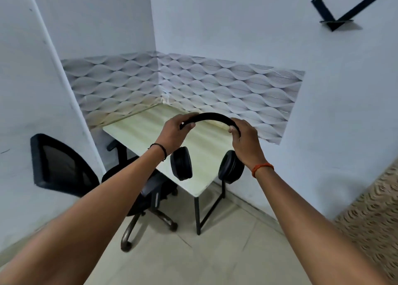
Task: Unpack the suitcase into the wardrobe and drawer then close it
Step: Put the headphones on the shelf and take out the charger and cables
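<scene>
Black over-ear headphones (210,117) hang in the air above a pale desk (150,123), both ear cups dangling down. My left hand (175,131) grips the left end of the headband. My right hand (245,140) grips its right end. The band arches between the two hands. No suitcase, wardrobe or drawer is in view.
A black mesh office chair (64,166) stands on the tiled floor at the left, tucked partly under the desk. White walls with a wave-patterned strip close the corner behind. A black frame shelf (344,4) hangs high on the right wall. A patterned surface (372,231) shows at right.
</scene>
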